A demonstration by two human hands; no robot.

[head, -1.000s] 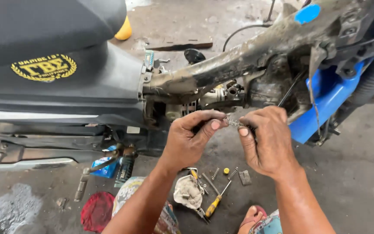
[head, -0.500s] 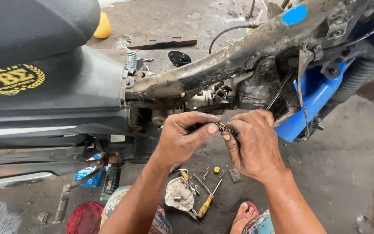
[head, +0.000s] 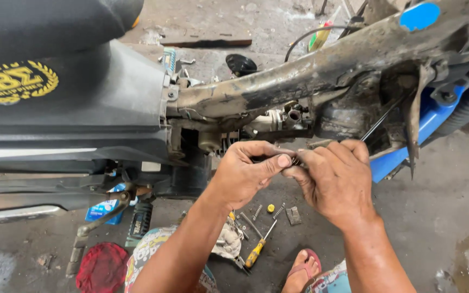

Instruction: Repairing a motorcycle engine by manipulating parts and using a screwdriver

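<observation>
My left hand [head: 248,173] and my right hand [head: 336,182] meet fingertip to fingertip just below a stripped motorcycle frame [head: 321,70]. Between the fingertips both hands pinch a small dark metal part [head: 294,160], mostly hidden by the fingers. Directly above them a small metal fitting [head: 291,115] sticks out of the engine area. The black seat and side panel [head: 55,92] fill the left of the view. A blue body panel [head: 408,135] hangs at the right.
On the concrete floor under my arms lie a yellow-handled screwdriver [head: 257,249], a rag [head: 229,241], loose bolts and a small yellow cap [head: 270,208]. A red cloth [head: 101,267] and a blue packet [head: 104,209] lie left. My sandalled foot [head: 302,271] is below.
Both hands have come together and closed on the small part; the view has shifted so the frame and hands sit more to the right.
</observation>
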